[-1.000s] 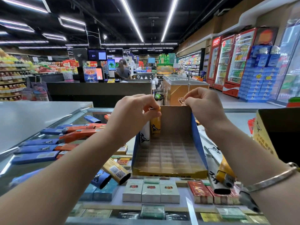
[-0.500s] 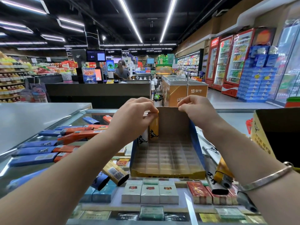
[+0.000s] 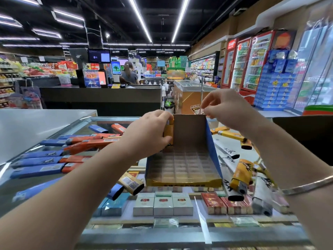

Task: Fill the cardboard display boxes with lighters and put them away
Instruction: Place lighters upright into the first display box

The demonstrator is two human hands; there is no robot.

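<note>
An open cardboard display box [image 3: 183, 166] with blue sides, a yellow front lip and an empty grid of cells stands on the glass counter [image 3: 54, 188]. My left hand [image 3: 151, 136] grips the box's left rear corner, fingers curled round the yellow flap. My right hand [image 3: 228, 109] pinches the top right corner of the tall back panel. Blue and orange lighters [image 3: 54, 159] lie in rows to the left. Yellow and white lighters [image 3: 241, 175] lie loose to the right.
Cigarette packs [image 3: 163, 203] show under the glass below the box. A dark carton [image 3: 310, 138] stands at the right edge. A grey countertop [image 3: 32, 127] lies to the left. Beyond are a checkout counter [image 3: 100, 98], a person and drink fridges [image 3: 252, 62].
My left hand slid down from the back panel's top edge to the left rear corner. My right hand rose slightly at the top right corner. More lighters show on the right.
</note>
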